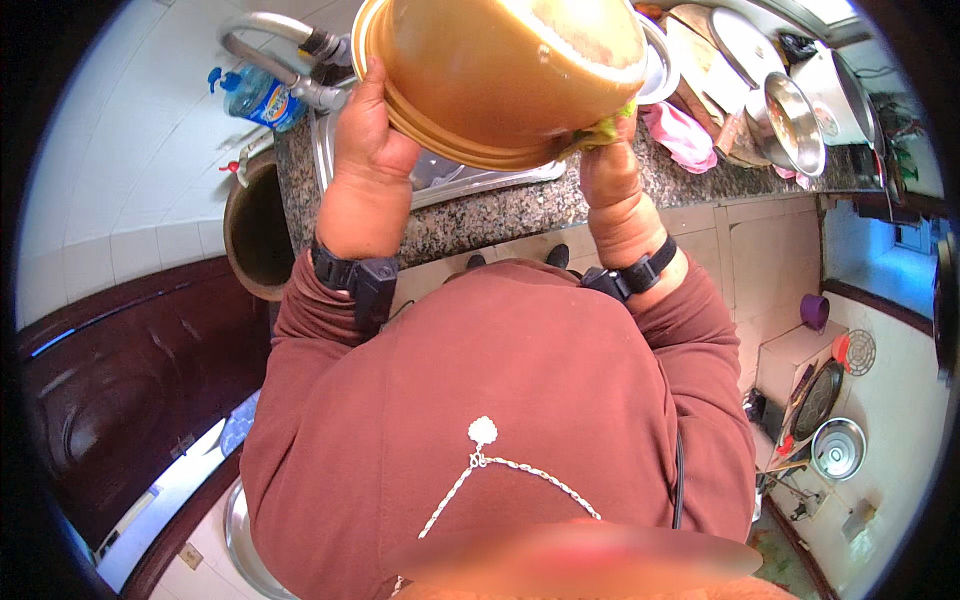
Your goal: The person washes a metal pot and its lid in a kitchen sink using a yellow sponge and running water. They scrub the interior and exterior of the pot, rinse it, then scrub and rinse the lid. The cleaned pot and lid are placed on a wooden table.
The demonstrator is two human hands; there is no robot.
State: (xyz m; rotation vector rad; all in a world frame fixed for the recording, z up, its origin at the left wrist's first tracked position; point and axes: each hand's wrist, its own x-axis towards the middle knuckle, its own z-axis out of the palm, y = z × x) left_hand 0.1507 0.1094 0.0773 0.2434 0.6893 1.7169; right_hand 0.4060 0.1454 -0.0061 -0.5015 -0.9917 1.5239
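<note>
My left hand (pixel 371 142) grips the rim of a large tan basin (pixel 480 82), its thumb on the outer wall. The basin is tipped on its side above a steel sink (pixel 487 187), with its outer wall and base towards me. My right hand (pixel 611 176) is at the basin's lower right side. Between that hand and the wall is a soft yellow-green thing (pixel 604 133), perhaps a cloth or a leaf. The fingers of both hands are partly hidden by the basin, as is most of the sink.
A curved metal faucet (pixel 322 96) and a blue pump bottle (pixel 259 97) stand left of the sink. Along the granite counter (pixel 480 229) to the right lie a pink cloth (pixel 682 136) and a steel bowl (pixel 814 146). A large brown vat (pixel 255 232) stands at the counter's left end.
</note>
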